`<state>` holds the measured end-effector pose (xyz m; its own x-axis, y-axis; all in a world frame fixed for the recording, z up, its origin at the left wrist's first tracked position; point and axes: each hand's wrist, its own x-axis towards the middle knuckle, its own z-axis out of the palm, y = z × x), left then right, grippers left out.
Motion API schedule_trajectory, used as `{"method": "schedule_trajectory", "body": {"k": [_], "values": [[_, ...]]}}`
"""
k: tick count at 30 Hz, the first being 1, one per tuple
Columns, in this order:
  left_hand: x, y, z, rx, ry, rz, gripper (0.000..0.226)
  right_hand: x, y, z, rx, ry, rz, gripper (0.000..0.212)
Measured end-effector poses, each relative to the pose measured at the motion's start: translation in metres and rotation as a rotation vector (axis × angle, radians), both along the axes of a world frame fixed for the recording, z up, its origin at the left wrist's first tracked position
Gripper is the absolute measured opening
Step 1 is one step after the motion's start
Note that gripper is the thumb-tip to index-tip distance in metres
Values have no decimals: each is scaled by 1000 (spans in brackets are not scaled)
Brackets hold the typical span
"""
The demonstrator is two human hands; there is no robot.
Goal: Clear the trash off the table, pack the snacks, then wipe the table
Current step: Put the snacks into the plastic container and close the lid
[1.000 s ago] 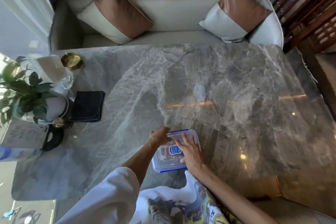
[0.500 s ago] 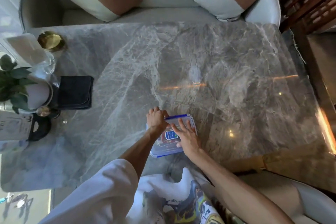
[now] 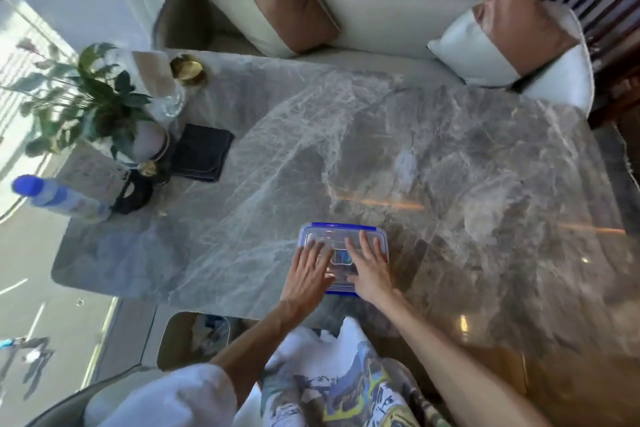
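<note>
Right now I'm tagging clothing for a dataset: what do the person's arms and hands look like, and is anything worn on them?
Both hands are bare: no gloves, rings, watch or bracelets show on the left hand or the right hand. Both forearms are uncovered too. A loose white short sleeve covers the left upper arm. The right arm's sleeve is out of view.

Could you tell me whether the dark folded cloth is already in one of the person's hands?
No, the dark folded cloth lies beside the plant, while the left hand and right hand both rest flat on the container lid.
</note>
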<state>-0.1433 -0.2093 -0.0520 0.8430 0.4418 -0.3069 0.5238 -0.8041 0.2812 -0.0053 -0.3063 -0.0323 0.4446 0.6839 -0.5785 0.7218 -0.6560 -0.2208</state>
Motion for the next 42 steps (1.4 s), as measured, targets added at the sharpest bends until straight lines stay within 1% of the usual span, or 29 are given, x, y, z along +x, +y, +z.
{"method": "schedule_trajectory", "body": {"k": [1, 3, 5, 6, 7, 8, 9, 10, 11, 13, 14, 15, 16, 18, 19, 20, 23, 25, 27, 30, 31, 33, 35, 38, 42], "values": [[-14, -6, -2, 15, -13, -36, 71, 0, -2, -1, 34, 21, 4, 84], [-32, -13, -4, 58, 52, -137, 92, -1, -10, -3, 97, 97, -3, 86], [-36, -15, -4, 162, 95, -188, 114, -3, -23, -7, 119, 131, 50, 101], [-34, -16, -4, 185, 121, -200, 120, -2, -30, -10, 102, 118, 104, 111], [-31, -18, -3, 199, 156, -199, 120, -1, -35, -14, 78, 84, 161, 119], [-29, -20, -2, 217, 180, -184, 115, -2, -39, -17, 52, 37, 207, 124], [-27, -22, -2, 246, 184, -166, 105, -4, -41, -19, 40, -15, 229, 127], [-25, -24, -1, 268, 188, -159, 95, -7, -41, -20, 53, -66, 226, 125], [-24, -25, 0, 259, 200, -155, 90, -9, -40, -21, 85, -116, 211, 118], [-23, -25, 3, 229, 213, -172, 91, -11, -39, -20, 148, -199, 200, 96], [-22, -25, 5, 226, 217, -183, 90, -11, -41, -18, 156, -226, 213, 90], [-22, -26, 6, 218, 213, -189, 88, -10, -44, -17, 151, -240, 234, 89], [-23, -27, 6, 213, 200, -185, 87, -10, -47, -16, 174, -272, 254, 93], [-25, -28, 3, 227, 191, -181, 84, -12, -50, -13, 202, -333, 302, 110], [-26, -29, 1, 234, 195, -184, 81, -13, -49, -11, 165, -322, 328, 119], [-27, -28, -2, 244, 194, -184, 78, -14, -46, -11, 158, -307, 339, 123], [-26, -27, -13, 335, 132, -174, 82, -12, -43, -18, 194, -318, 365, 120], [-24, -27, -11, 312, 125, -165, 82, -8, -47, -20, 135, -296, 388, 125], [-23, -27, -5, 299, 160, -168, 85, -5, -53, -20, 92, -282, 414, 120], [-24, -22, -3, 204, 236, -203, 106, 7, -52, -21, 65, -199, 513, 116], [-24, -19, -4, 183, 230, -207, 106, 10, -51, -20, 63, -179, 527, 116], [-27, -14, -5, 147, 207, -206, 97, 12, -52, -21, 82, -132, 522, 109], [-28, -10, -5, 127, 188, -202, 89, 11, -53, -23, 123, -95, 470, 98], [-27, -11, -5, 112, 180, -189, 88, 13, -50, -21, 150, -50, 406, 87], [-23, -11, -4, 82, 188, -163, 84, 11, -50, -19, 164, -41, 360, 82]]}}
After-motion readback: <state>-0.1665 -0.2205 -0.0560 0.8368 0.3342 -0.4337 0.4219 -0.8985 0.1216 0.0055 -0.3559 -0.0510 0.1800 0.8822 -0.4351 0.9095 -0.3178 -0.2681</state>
